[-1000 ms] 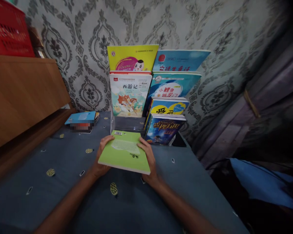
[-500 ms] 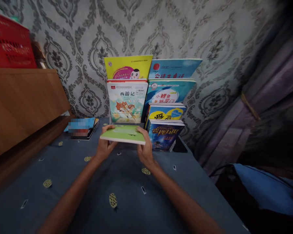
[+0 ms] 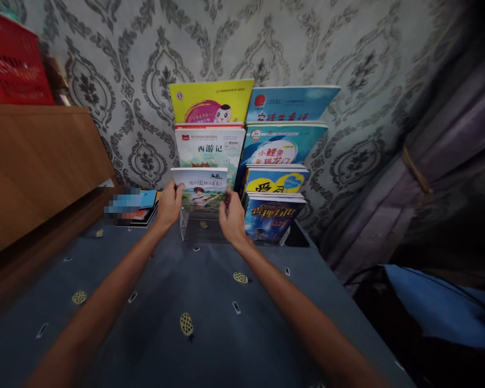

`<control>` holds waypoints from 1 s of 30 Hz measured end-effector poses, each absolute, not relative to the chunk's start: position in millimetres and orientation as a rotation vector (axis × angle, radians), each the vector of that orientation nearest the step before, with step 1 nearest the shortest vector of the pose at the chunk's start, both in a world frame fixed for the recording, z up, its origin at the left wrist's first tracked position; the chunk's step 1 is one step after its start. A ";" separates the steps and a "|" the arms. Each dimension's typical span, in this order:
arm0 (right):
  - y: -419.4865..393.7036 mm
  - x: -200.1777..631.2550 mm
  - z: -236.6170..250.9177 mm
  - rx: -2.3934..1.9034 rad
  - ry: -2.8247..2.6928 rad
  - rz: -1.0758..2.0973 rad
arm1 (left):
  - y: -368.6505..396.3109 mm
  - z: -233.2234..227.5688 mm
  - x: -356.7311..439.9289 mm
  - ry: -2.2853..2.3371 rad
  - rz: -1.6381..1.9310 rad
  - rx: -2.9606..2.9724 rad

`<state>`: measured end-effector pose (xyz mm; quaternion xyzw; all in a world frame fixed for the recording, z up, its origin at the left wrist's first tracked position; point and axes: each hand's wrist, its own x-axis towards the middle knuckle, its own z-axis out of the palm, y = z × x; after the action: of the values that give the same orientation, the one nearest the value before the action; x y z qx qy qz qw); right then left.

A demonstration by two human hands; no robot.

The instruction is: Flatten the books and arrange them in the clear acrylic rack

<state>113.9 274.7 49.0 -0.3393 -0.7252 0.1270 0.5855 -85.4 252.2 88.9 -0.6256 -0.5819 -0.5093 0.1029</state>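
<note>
We are holding a thin paperback book (image 3: 200, 189) upright by its two side edges, our left hand (image 3: 168, 205) pinching the left edge and our right hand (image 3: 231, 216) the right, so both hands are grasping the book and its glossy illustrated cover is facing us. Gripping it at the sides is keeping the floppy cover flat and square, we judge.

The book is sitting in the front left slot of the clear stepped rack (image 3: 194, 229), just above that slot's transparent lip. The rack looks like smooth, hard acrylic, its tiers rising towards the wall so that each title shows over the one in front. Right behind our book a pale storybook (image 3: 210, 151) is standing in the rack, and behind that a yellow book (image 3: 210, 101). To the right of our book, in the rack's other column, a dark blue book (image 3: 272, 218) is leaning.

Left of the rack, a small flat stack of books (image 3: 139, 207) is lying on the worktop (image 3: 210, 323), which is covered in soft blue cloth with small printed motifs.
</note>
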 end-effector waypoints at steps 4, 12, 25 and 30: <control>278.9 114.0 39.8 -0.838 -1.718 0.235 | 255.6 88.9 -87.4 -1.706 -1.372 -1.830; 283.3 100.8 28.1 -0.860 -1.698 0.221 | 265.1 90.4 -86.9 -1.848 -1.428 -1.782; 288.7 106.7 19.4 -0.841 -1.716 0.274 | 267.5 84.7 -85.3 -1.907 -1.406 -1.753; 290.0 109.1 15.8 -0.817 -1.695 0.296 | 267.1 82.2 -85.8 -1.928 -1.370 -1.757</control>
<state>109.1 290.0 15.8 -0.3494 -0.7250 0.1265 0.5799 -85.8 267.1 82.2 -0.5935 -0.6512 -0.4628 0.0975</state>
